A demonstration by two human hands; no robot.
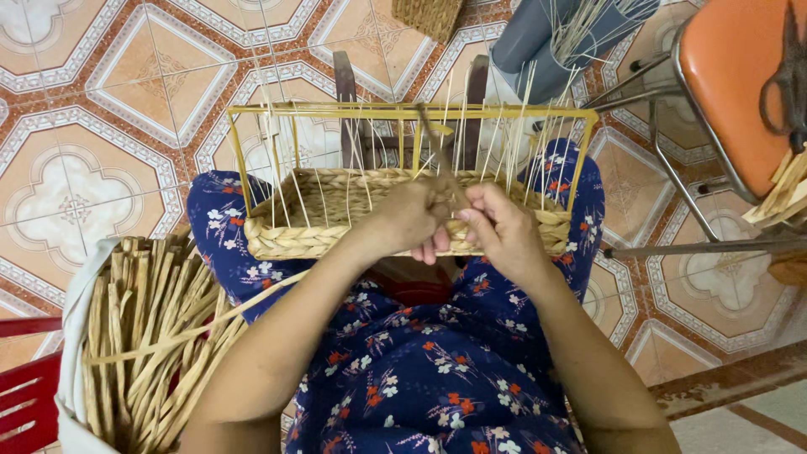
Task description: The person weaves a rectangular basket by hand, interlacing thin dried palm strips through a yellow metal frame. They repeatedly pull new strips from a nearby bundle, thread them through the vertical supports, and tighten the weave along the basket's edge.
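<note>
A half-woven straw basket [311, 227] rests on my knees, built on a yellow wire frame [403, 111] with thin upright stakes. My left hand [412, 220] and my right hand [501, 229] meet at the basket's near wall, both pinching a dark fibre strand [435, 155] that rises between the stakes. The fingers of both hands are closed around the strand at the woven rim. A long pale strand [193, 332] runs from the basket down to the left under my left forearm.
A white bag of dried straw strips [143, 336] stands at the lower left beside a red chair edge [25, 395]. An orange metal-framed chair [731, 84] with scissors [790, 76] and strips is at the right. Grey tubes [538, 42] holding thin stakes stand behind on the tiled floor.
</note>
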